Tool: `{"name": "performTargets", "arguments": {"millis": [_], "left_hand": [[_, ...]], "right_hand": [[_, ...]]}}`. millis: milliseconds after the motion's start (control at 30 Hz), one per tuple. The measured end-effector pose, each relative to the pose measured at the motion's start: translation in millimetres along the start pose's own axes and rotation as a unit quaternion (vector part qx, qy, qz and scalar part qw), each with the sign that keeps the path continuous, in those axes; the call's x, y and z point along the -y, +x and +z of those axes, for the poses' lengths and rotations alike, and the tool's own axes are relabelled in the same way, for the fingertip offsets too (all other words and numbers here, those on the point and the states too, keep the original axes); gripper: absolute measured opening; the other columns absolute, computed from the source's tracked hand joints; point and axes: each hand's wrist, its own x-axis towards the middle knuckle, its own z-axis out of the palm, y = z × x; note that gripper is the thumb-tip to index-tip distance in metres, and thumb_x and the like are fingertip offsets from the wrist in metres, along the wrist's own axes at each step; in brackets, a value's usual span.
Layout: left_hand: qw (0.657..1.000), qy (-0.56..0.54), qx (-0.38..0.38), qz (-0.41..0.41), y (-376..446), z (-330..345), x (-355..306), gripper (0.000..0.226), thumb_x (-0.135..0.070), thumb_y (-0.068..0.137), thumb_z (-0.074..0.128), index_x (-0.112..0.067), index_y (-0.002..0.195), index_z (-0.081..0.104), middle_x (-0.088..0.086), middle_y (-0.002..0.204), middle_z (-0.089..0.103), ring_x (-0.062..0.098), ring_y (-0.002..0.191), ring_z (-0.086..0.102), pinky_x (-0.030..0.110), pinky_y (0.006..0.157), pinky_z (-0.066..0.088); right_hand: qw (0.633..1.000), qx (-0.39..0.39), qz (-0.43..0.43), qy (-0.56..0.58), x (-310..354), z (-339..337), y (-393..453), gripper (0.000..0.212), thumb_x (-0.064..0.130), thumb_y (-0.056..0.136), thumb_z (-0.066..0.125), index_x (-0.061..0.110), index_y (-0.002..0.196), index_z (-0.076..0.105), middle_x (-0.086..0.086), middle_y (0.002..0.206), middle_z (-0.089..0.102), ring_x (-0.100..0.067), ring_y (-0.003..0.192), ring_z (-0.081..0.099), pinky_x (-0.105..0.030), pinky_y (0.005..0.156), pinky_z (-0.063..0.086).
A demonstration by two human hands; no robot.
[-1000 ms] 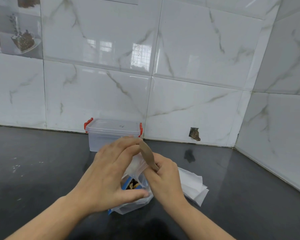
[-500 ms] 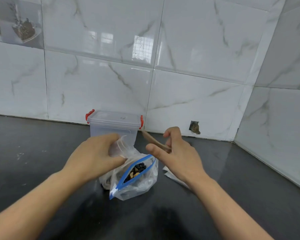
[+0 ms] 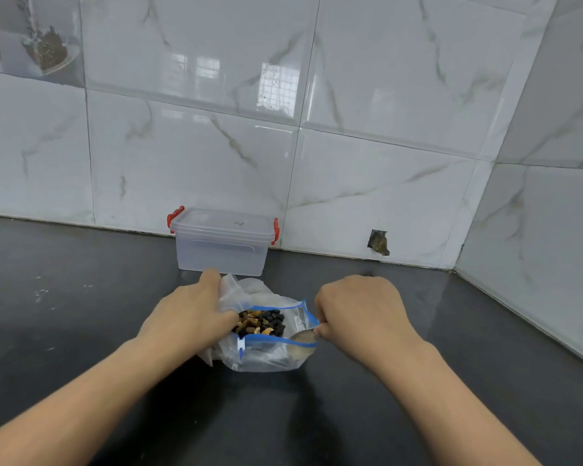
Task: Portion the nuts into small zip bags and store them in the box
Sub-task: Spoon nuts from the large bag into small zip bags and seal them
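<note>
Your right grip (image 3: 357, 317) pinches the spoon (image 3: 303, 337) in the zip bag (image 3: 266, 354); left grip (image 3: 189, 317) holds small bags (crumpled). Tip fast & nuts (image 3: 261, 322) spill onto counter (image 3: 81, 314).

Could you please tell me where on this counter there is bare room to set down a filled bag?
Bare dark counter lies left of the left hand, and right of the right hand toward the corner. It is crowded between the hands, around the nut bag and box.
</note>
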Motion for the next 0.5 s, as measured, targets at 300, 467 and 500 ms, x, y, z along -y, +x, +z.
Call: {"name": "performTargets", "arguments": {"millis": [300,467,500], "left_hand": [[0.991,-0.134,0.015,-0.016,6.0,6.7,2.2,0.020,-0.027,0.083,0.055,-0.021,0.095,0.040,0.000,0.082,0.057,0.018,0.075,0.056,0.031,0.062,0.043],[0.952,-0.304,0.021,-0.009,2.3,8.8,-0.8,0.051,-0.032,0.060,0.050,-0.029,0.110,0.049,-0.002,0.098,0.063,0.015,0.090,0.060,0.035,0.080,0.051],[0.943,-0.333,0.018,-0.005,1.4,9.1,-1.9,0.053,-0.030,0.059,0.049,-0.030,0.111,0.049,-0.002,0.099,0.063,0.015,0.092,0.061,0.037,0.082,0.051]], "right_hand": [[0.998,-0.019,0.049,0.040,24.3,12.8,2.7,0.023,0.003,0.089,0.048,0.018,0.074,0.038,0.002,0.061,0.026,-0.020,0.053,0.029,-0.027,0.044,0.016],[0.997,-0.021,0.042,0.057,26.9,16.4,3.9,0.014,0.010,0.089,0.053,0.018,0.079,0.050,-0.005,0.077,0.055,-0.026,0.067,0.041,-0.025,0.044,0.015],[0.997,-0.021,0.036,0.062,28.7,16.0,3.4,0.011,0.011,0.089,0.054,0.019,0.081,0.053,-0.006,0.079,0.054,-0.027,0.068,0.043,-0.025,0.044,0.015]]}}
